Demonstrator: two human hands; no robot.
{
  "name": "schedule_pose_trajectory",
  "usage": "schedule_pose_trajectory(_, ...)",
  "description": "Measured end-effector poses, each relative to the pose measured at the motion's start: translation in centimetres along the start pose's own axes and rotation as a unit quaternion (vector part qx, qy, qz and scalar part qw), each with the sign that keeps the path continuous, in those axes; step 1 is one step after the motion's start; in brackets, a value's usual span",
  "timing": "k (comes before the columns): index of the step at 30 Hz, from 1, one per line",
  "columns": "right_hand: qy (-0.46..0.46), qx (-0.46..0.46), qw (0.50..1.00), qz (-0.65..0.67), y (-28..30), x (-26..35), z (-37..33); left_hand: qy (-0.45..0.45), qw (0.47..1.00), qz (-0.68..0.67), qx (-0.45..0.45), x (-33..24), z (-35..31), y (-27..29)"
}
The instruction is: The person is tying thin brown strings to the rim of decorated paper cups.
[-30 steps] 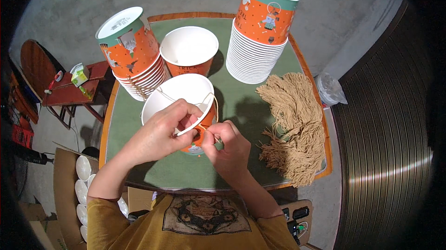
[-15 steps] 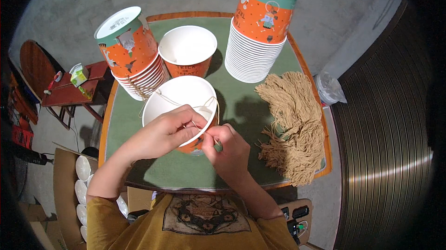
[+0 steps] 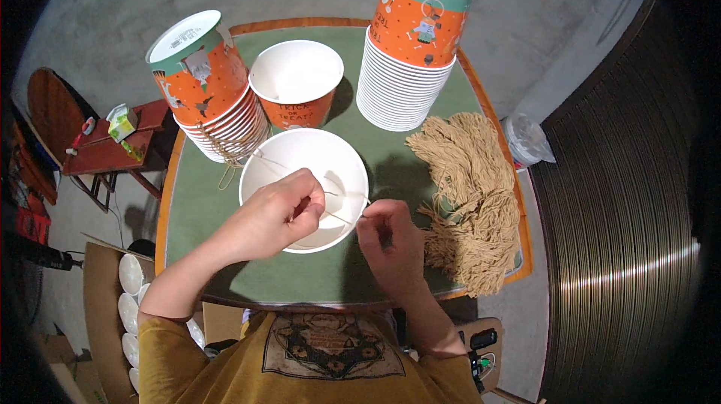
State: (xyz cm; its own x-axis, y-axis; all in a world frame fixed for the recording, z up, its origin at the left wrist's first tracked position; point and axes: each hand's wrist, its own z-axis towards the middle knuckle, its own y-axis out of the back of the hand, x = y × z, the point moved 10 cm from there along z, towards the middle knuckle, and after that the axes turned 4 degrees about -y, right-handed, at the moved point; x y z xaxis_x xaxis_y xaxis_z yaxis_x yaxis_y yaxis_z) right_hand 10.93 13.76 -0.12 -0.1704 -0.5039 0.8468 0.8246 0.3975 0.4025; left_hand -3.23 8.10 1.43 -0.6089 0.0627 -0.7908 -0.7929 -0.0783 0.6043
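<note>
Green-topped counter [image 3: 225, 201] with a wooden rim fills the middle, and on its right side sprawls a big heap of tan string lengths [image 3: 473, 201]. At the back right stands a tall stack of nested paper tubs [image 3: 409, 51], orange printed band with a teal top edge showing on the uppermost one, white rims below. Back left, a second stack of the same tubs [image 3: 206, 85] leans over, strings dangling from it. Between the two stacks sits a single orange tub [image 3: 297, 88], upright, white inside, nothing in it that I can see. Front and centre is the white-lined paper tub [image 3: 308, 186], tipped toward the camera, a thin string [image 3: 342, 218] running across its mouth. Left hand [image 3: 274, 216] over the tub's near rim, grip pinched together on that string. Right hand [image 3: 387, 235] just beside the rim, grip closed on the string's other end
</note>
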Motion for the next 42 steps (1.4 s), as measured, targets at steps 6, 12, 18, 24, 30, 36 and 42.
schedule_pose_trajectory(6, 0.021, 0.071, 0.997, 0.012, -1.0, 0.7, 1.0, -0.074, 0.996, -0.033, -0.035, -1.9, 0.8, 0.1)
schedule_pose_trajectory(12, -0.002, 0.048, 0.993, 0.103, -1.4, -0.4, 1.1, 0.061, 0.934, -0.352, 0.025, 0.9, 1.1, -2.7)
schedule_pose_trajectory(18, -0.026, 0.039, 0.990, 0.132, -1.4, -0.9, 1.0, 0.105, 0.912, -0.397, 0.004, 2.6, 1.4, -3.6)
schedule_pose_trajectory(24, -0.018, 0.040, 0.992, 0.122, -1.3, -1.1, 1.2, 0.166, 0.849, -0.499, 0.057, 2.2, 1.3, -4.9)
schedule_pose_trajectory(30, -0.027, 0.089, 0.989, 0.112, -1.7, -0.9, 1.4, 0.186, 0.838, -0.507, 0.080, 2.9, 1.0, -5.6)
schedule_pose_trajectory(36, -0.046, 0.096, 0.989, 0.102, -1.4, -1.4, 1.7, 0.144, 0.845, -0.511, 0.069, 1.4, 1.2, -5.1)
schedule_pose_trajectory(42, -0.073, 0.146, 0.974, 0.157, -1.8, -2.5, 2.2, 0.150, 0.836, -0.524, 0.065, 2.8, 1.3, -5.4)
